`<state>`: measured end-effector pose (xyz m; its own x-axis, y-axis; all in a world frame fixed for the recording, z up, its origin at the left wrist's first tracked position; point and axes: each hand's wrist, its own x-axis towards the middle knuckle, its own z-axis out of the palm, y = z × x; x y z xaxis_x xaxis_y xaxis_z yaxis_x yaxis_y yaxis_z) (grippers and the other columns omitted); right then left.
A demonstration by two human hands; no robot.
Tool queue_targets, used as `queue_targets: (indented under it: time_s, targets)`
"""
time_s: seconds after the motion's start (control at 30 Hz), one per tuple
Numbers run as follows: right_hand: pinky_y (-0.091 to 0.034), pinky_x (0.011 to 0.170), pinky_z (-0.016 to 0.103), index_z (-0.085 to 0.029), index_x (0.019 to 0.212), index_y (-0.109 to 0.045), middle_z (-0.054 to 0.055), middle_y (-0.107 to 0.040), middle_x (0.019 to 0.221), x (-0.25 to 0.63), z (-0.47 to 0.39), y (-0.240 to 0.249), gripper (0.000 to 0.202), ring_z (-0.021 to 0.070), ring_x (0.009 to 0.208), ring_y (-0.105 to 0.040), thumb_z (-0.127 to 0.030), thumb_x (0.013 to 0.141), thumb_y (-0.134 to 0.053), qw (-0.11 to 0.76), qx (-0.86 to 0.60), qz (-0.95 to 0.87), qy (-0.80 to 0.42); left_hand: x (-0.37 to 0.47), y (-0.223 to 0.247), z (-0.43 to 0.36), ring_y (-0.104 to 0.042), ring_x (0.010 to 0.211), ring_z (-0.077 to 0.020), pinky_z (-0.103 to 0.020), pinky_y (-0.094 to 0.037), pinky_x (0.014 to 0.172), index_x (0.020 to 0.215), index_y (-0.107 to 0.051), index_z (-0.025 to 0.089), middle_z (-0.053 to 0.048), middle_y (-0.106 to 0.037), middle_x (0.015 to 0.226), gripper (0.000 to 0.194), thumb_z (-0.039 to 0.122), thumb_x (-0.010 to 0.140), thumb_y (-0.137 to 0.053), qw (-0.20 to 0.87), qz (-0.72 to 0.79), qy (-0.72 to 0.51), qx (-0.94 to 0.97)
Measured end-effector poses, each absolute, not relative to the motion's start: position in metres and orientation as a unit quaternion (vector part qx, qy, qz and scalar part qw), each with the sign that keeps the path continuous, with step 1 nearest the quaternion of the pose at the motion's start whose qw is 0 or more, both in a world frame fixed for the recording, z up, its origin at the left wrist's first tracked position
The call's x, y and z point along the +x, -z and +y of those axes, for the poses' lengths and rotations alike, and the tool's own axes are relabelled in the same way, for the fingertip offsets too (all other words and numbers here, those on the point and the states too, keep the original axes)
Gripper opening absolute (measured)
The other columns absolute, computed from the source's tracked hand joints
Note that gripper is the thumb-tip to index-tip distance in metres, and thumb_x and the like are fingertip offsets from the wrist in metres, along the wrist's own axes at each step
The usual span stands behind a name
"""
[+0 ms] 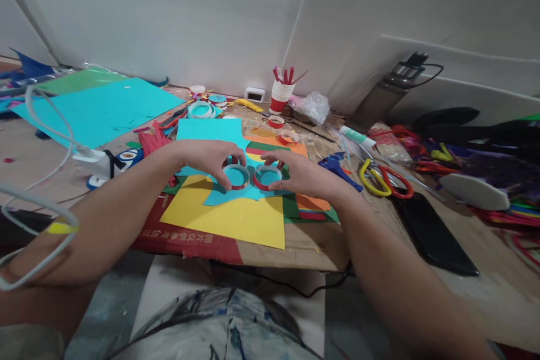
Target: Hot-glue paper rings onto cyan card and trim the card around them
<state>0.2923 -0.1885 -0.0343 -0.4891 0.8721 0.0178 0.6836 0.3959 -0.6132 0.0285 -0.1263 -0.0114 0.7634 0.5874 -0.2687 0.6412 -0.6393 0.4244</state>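
Observation:
My left hand (212,158) grips a red-and-white paper ring (240,186) between thumb and fingers. A second such ring (262,185) sits in the grasp of my right hand (297,173), just beside the first. Both rings rest upright, open side up, on a cut piece of light blue paper (223,196). Under that lies a yellow sheet (230,223), with green and orange sheets partly showing below and behind. Whether the two rings touch each other, I cannot tell.
Scissors (383,180), a black phone (434,233) and a blue glue gun (337,169) lie at right. Behind stand a paper cup (280,97) with red pens, more paper rings (288,137) and a dark bottle (382,95). A white cable (63,118) loops at left.

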Motion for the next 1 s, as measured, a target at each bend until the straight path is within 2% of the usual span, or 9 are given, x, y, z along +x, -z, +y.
queue_targets:
  time_s: [0.1,0.23,0.43,0.67,1.0]
  targets:
    - [-0.055,0.092,0.039,-0.025,0.139,-0.063,0.009,-0.072,0.128,0.293,-0.189,0.032,0.069,0.0261,0.108,-0.068,-0.026,0.074,-0.085,0.162,-0.481,-0.813,-0.286,0.031,0.012,-0.127,-0.065,0.102,-0.0268,-0.029,-0.046,0.080,0.123,-0.069,0.027,-0.008,-0.070,0.120,0.068,0.060,0.065,-0.081,0.248,0.334,0.056,0.908]
    - [-0.055,0.090,0.039,-0.025,0.140,-0.063,0.009,-0.071,0.129,0.297,-0.186,0.033,0.072,0.0257,0.106,-0.068,-0.029,0.072,-0.087,0.160,-0.490,-0.807,-0.288,0.032,0.011,-0.129,-0.066,0.099,-0.0268,-0.029,-0.046,0.079,0.119,-0.072,0.026,-0.008,-0.072,0.117,0.069,0.060,0.060,-0.083,0.256,0.339,0.048,0.904]
    - [-0.058,0.087,0.038,-0.027,0.134,-0.065,0.009,-0.068,0.135,0.309,-0.184,0.032,0.052,0.0251,0.106,-0.068,-0.038,0.085,-0.076,0.190,-0.472,-0.805,-0.304,0.032,0.009,-0.128,-0.067,0.089,-0.0237,-0.028,-0.045,0.074,0.122,-0.072,0.028,-0.007,-0.074,0.116,0.073,0.058,0.056,-0.085,0.265,0.356,0.039,0.895]
    - [-0.056,0.091,0.038,-0.029,0.144,-0.059,0.008,-0.070,0.133,0.309,-0.184,0.034,0.073,0.0248,0.107,-0.067,-0.031,0.075,-0.084,0.161,-0.458,-0.816,-0.313,0.033,0.010,-0.129,-0.066,0.090,-0.0242,-0.028,-0.046,0.074,0.116,-0.074,0.027,-0.007,-0.074,0.112,0.066,0.054,0.057,-0.086,0.275,0.347,0.036,0.896]
    - [-0.055,0.092,0.039,-0.030,0.146,-0.059,0.007,-0.071,0.129,0.309,-0.183,0.038,0.076,0.0252,0.107,-0.067,-0.032,0.074,-0.084,0.163,-0.450,-0.822,-0.308,0.034,0.007,-0.130,-0.067,0.090,-0.0233,-0.027,-0.045,0.073,0.115,-0.073,0.027,-0.007,-0.075,0.111,0.063,0.056,0.060,-0.084,0.261,0.343,0.050,0.901]
